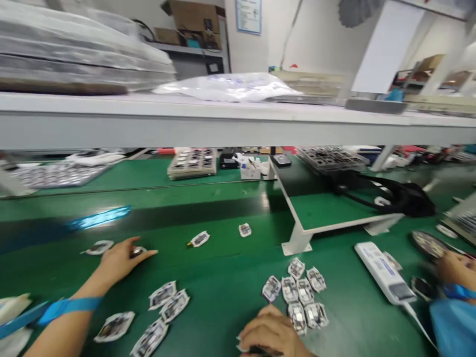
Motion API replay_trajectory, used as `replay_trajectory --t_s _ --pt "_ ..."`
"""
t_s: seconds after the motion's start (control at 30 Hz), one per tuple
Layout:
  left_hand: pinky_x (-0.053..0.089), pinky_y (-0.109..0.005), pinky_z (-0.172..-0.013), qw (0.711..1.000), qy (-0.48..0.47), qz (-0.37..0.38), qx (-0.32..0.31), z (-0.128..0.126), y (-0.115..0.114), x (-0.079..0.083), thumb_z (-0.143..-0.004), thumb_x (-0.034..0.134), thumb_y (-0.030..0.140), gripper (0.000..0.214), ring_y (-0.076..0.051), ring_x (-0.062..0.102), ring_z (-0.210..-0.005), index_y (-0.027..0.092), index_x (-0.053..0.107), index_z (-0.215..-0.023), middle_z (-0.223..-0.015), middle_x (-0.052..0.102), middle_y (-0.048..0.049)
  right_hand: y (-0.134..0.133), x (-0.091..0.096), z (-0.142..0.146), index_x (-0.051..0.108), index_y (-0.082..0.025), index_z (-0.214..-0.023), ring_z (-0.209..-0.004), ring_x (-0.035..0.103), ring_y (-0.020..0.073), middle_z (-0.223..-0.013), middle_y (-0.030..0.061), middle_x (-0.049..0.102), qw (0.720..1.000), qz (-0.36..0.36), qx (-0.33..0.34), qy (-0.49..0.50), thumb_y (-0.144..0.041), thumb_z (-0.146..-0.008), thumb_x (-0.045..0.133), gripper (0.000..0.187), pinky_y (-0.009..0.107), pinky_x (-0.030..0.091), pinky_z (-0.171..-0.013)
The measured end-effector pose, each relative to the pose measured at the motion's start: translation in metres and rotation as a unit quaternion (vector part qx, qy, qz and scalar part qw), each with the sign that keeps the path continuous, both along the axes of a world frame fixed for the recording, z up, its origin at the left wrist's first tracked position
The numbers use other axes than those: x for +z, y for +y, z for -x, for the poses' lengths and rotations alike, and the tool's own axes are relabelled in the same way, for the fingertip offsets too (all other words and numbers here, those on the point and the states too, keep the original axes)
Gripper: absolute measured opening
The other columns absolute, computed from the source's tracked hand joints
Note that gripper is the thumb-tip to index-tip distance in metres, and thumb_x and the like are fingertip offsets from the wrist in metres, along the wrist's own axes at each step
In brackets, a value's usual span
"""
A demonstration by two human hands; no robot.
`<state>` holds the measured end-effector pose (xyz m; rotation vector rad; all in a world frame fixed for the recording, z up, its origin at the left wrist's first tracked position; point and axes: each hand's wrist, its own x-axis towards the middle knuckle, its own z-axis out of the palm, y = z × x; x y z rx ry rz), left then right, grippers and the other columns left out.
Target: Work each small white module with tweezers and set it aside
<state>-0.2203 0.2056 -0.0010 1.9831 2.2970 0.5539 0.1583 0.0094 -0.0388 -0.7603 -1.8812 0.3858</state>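
Note:
On the left, my left hand (121,260), with a blue strap at its wrist, has its fingers and thumb around a small rounded dark part (137,252). Just beyond its wrist lies a white-edged circuit module (99,247). My right hand (273,333) is low in the view, its fingers curled over a white-edged piece whose kind they mostly hide. Beside it sits a cluster of several circuit modules (305,291). More modules (174,305) lie between my hands, and one (115,326) rests nearer my left forearm. Two single modules (201,239) (245,230) are farther back.
A low green-topped stand (327,218) holds a black strapped item (386,193). A white cabled device (385,272) lies right, near a co-worker's hand (457,270) and blue sleeve. Overhead runs a white shelf (223,121); trays of parts (192,163) stand behind on the green bench.

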Motion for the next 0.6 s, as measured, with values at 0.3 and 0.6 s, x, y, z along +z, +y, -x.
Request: replay_trajectory --t_s 0.3,0.6 --pt "0.056 -0.035 -0.067 0.958 -0.162 0.006 -0.235 -0.181 -0.038 0.011 -0.065 0.067 0.061 0.062 -0.025 0.068 -0.071 0.020 0.058 -0.111 -0.077 0.069 -0.0010 -0.006 0.000 0.001 0.065 -0.024 -0.080 -0.070 0.075 0.0087 -0.077 -0.0034 0.080 0.997 0.020 -0.008 -0.077 -0.052 -0.092 0.056 0.032 0.022 0.049 -0.080" --pt "0.055 -0.040 -0.081 0.918 -0.145 -0.006 -0.369 -0.306 -0.066 -0.026 -0.071 0.073 0.050 0.058 -0.028 0.067 -0.088 0.015 0.063 -0.117 -0.089 0.070 -0.0063 -0.010 0.010 -0.001 0.063 -0.023 -0.082 -0.070 0.074 0.0075 -0.077 -0.0047 0.080 0.995 -0.036 -0.038 -0.090 -0.054 -0.093 0.054 0.035 0.021 0.051 -0.074"
